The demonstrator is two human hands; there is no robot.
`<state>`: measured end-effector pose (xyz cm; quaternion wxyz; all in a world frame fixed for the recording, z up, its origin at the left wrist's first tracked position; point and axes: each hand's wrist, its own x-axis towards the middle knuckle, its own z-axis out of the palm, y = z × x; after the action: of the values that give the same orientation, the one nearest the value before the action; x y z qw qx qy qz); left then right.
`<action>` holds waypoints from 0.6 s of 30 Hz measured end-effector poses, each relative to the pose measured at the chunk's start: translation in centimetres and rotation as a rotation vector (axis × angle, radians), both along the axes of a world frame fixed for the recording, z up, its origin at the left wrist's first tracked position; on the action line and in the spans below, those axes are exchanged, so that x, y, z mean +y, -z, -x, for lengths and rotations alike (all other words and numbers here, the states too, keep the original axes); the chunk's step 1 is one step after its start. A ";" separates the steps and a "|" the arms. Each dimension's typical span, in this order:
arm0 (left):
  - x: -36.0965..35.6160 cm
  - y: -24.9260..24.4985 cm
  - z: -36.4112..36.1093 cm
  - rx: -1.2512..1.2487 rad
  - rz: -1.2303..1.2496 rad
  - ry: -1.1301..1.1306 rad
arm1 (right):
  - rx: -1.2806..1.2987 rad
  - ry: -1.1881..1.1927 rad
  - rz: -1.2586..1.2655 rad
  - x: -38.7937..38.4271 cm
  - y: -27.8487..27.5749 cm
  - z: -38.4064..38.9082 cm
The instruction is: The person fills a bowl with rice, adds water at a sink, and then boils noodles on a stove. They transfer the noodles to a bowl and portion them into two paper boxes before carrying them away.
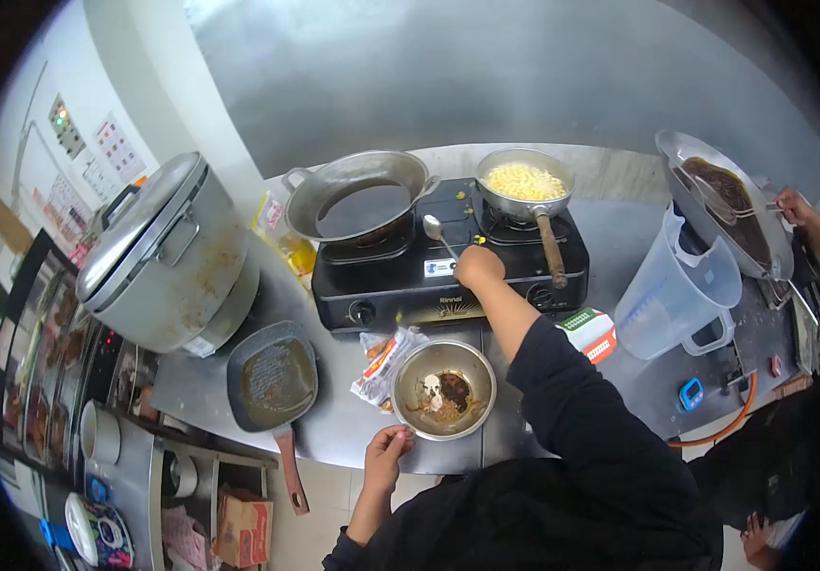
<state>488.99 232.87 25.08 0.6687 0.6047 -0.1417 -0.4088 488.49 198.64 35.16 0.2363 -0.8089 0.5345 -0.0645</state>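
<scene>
My right hand (479,268) is closed around the handle of a metal spoon (436,231), above the middle of the black two-burner stove (400,285). The spoon's bowl points up and to the left. Near the table's front edge, my left hand (389,452) has its fingers pinched at the lower left rim of a steel bowl (410,416). White powder (433,388), a dark sauce and brown bits lie in that bowl. On the right burner sits a pan (493,200) of yellow pieces; a wok (305,214) with dark liquid stands over the left one.
Left stand a large lidded pot (191,276) and a square pan (307,381) whose handle overhangs the edge. A packet (376,376) lies beside the bowl. Right are a carton (588,331), a plastic jug (662,309), a blue timer (691,394) and a co-worker's hand (794,206) at another wok (681,147).
</scene>
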 end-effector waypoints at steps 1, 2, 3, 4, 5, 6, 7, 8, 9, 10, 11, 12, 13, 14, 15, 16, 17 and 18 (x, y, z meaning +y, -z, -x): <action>-0.2 0.1 -0.4 -0.001 0.007 0.015 | 0.004 0.026 -0.031 -0.3 0.0 -0.2; -0.3 0.2 -0.8 -0.005 0.011 0.016 | 0.023 0.041 -0.031 -0.3 0.0 -0.5; -0.3 0.2 -1.1 -0.012 0.018 0.015 | 0.035 0.042 -0.020 -0.3 0.0 -0.7; -0.4 0.1 -1.5 -0.018 0.023 0.013 | 0.047 0.042 -0.012 -0.1 0.0 -0.8; -0.5 0.0 -1.7 -0.029 0.034 0.006 | 0.061 0.041 -0.007 0.2 -0.2 -0.8; -0.5 -0.1 -1.9 -0.040 0.043 -0.001 | 0.053 0.045 -0.006 0.3 -0.4 -0.7; -0.5 0.0 -2.0 -0.050 0.052 -0.008 | 0.040 0.062 0.000 -0.1 0.0 -0.8; -0.6 0.1 -2.2 -0.064 0.054 0.006 | 0.026 0.078 0.004 -0.4 0.4 -0.9; -0.6 0.3 -2.4 -0.080 0.058 0.020 | 0.011 0.094 0.010 -0.7 0.7 -0.9; -0.6 0.4 -2.7 -0.097 0.064 0.032 | -0.012 0.092 0.051 -0.9 1.1 -0.7; -0.7 0.5 -2.9 -0.109 0.056 0.034 | -0.037 0.088 0.092 -0.6 0.9 -0.5; -0.7 0.6 -3.1 -0.120 0.048 0.035 | -0.061 0.083 0.132 -0.4 0.7 -0.3; -0.8 0.7 -3.3 -0.132 0.038 0.038 | -0.023 0.046 0.125 -0.3 0.3 0.1; -0.8 0.5 -3.4 -0.127 0.045 0.034 | 0.016 0.010 0.116 0.4 -1.1 0.8; -0.9 0.2 -3.5 -0.122 0.053 0.030 | 0.055 -0.026 0.107 0.9 -2.3 1.5; -1.0 -0.1 -3.6 -0.118 0.061 0.027 | 0.072 -0.072 0.139 1.0 -2.9 2.0; -1.2 0.1 -3.8 -0.124 0.056 0.030 | 0.090 -0.118 0.171 0.8 -3.2 2.8; -1.2 0.3 -4.1 -0.129 0.052 0.031 | 0.110 -0.166 0.203 0.8 -3.6 3.5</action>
<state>493.11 231.64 24.80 0.6672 0.6098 -0.2045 -0.3756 484.97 199.40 38.78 0.1279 -0.8723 0.4689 -0.0540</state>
